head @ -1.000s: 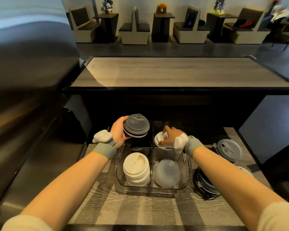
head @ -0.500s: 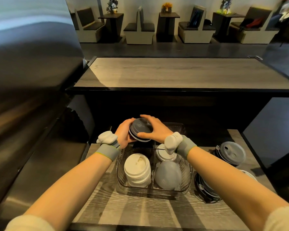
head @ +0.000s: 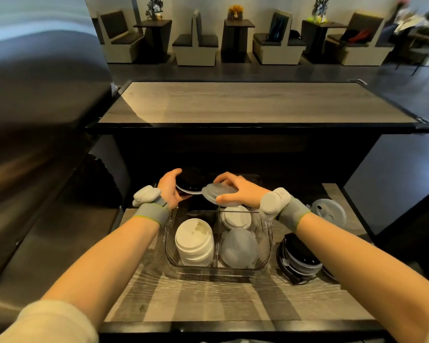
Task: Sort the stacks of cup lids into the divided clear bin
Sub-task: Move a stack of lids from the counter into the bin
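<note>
Since half a second ago the right hand (head: 238, 191) has peeled a grey translucent lid (head: 217, 193) off the top of the dark lid stack (head: 189, 183) that the left hand (head: 168, 191) holds; earlier both hands were cupped on the stack together. Now the two pieces sit side by side, edges touching or overlapping, above the far half of the clear bin (head: 264, 263). Left grip: clamped around the dark stack. Right grip: fingers (head: 223, 180) closed over the grey lid, thumb under its near edge.

Meaning: the odd-coloured lid is being split off so each goes to its own compartment. Bin so far: white stack (head: 194, 241) near left, frosted stack (head: 239, 247) near right, small white stack (head: 235, 217) far right; far left looks empty and likely takes the dark ones. More lids wait on the counter (head: 196, 300) right of the bin: a dark pile (head: 298, 263) and a grey lid (head: 328, 214). Sorting is partway.
</note>
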Motion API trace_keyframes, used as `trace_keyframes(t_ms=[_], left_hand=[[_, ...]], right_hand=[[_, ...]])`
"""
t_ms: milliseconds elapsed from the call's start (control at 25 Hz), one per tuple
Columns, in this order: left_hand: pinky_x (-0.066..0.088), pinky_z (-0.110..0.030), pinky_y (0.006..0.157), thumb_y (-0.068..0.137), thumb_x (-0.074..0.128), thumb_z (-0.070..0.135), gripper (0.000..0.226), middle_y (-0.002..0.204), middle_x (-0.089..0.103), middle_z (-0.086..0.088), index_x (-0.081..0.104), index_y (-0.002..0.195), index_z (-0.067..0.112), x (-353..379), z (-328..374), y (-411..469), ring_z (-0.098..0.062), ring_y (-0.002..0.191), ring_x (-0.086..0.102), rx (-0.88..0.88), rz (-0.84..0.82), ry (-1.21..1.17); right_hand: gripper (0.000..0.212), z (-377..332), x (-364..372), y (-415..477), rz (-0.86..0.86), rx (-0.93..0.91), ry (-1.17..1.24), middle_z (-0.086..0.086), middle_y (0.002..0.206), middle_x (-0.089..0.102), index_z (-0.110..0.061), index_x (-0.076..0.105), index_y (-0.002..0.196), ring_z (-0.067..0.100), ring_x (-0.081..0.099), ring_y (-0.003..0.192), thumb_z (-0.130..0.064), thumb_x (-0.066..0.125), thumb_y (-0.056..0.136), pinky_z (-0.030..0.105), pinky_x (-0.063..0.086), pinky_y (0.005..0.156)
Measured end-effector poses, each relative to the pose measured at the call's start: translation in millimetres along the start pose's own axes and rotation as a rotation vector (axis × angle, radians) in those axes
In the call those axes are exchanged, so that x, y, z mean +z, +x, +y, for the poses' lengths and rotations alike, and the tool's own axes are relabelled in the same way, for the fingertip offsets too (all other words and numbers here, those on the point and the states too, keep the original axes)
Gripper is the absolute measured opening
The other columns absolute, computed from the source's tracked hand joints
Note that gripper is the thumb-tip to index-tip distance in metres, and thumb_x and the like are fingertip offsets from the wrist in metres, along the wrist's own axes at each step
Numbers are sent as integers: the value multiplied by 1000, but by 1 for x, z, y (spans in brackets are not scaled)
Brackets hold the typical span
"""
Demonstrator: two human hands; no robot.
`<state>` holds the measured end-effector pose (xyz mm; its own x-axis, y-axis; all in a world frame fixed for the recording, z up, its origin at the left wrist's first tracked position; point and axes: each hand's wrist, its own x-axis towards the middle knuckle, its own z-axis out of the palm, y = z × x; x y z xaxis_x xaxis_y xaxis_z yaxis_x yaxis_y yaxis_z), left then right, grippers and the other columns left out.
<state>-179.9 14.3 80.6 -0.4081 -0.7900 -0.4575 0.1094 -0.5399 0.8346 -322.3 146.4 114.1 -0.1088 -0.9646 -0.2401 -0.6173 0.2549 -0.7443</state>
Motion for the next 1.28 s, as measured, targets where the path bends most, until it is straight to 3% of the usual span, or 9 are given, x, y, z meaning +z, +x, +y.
trace_keyframes(t_ms=[80,200,480,560,680,840,1000,1120,1280], left_hand=[[44,-42,87,98,44,25,39,101,62,-9,46,132,7,3,-3,2,-35,125,51,-5,15,10],[44,-40,86,97,44,25,38,119,61,-13,47,131,8,12,-7,-3,-31,113,54,-7,19,27],[43,-40,85,96,46,25,31,123,54,-10,50,125,14,22,-13,-10,-28,108,53,28,20,75],[44,-38,81,97,45,25,34,119,54,-8,50,128,14,21,-14,-12,-25,103,53,51,1,108],[49,-30,67,97,46,26,39,120,57,-11,50,132,12,15,-15,-13,-27,107,57,111,-20,182],[49,-31,73,97,45,24,36,129,57,-14,51,131,15,8,-13,-11,-32,122,53,154,-36,229],[49,-35,78,98,43,22,36,131,56,-16,50,132,14,1,-7,-10,-33,123,53,132,-71,224],[49,-32,71,99,42,21,37,115,59,-10,50,135,13,2,-3,-15,-28,111,58,162,-135,247],[51,-35,76,100,38,32,40,118,60,-10,49,134,14,-1,5,-17,-25,109,58,131,-195,186]], right_hand=[[48,6,4,-14,-130,60,-43,5,121,49,-23,44,128,20,48,110,-31,64,85,33,42,98],[52,16,16,-30,-214,103,-163,3,122,52,-24,46,126,19,54,105,-32,69,80,30,46,91],[64,38,43,-36,-380,181,-735,10,137,44,-21,39,134,32,44,126,-34,70,79,43,41,100],[50,32,40,-35,-255,132,-717,11,123,55,-17,52,123,29,53,113,-42,65,82,39,45,91],[38,15,21,-27,132,-29,-637,6,75,56,-13,56,79,21,53,72,-51,56,86,32,41,65],[33,-7,12,-5,409,-153,-251,-4,61,44,-14,43,73,14,42,57,-37,64,84,29,37,58],[26,-18,17,14,466,-237,-69,1,91,54,-16,51,97,15,50,82,-29,68,82,32,45,76],[64,-19,20,26,309,-195,-125,6,133,45,-18,41,134,20,38,123,-33,70,80,31,36,103],[70,-24,26,43,258,-146,-58,8,135,46,-21,36,139,23,37,129,-35,70,80,28,34,103]])
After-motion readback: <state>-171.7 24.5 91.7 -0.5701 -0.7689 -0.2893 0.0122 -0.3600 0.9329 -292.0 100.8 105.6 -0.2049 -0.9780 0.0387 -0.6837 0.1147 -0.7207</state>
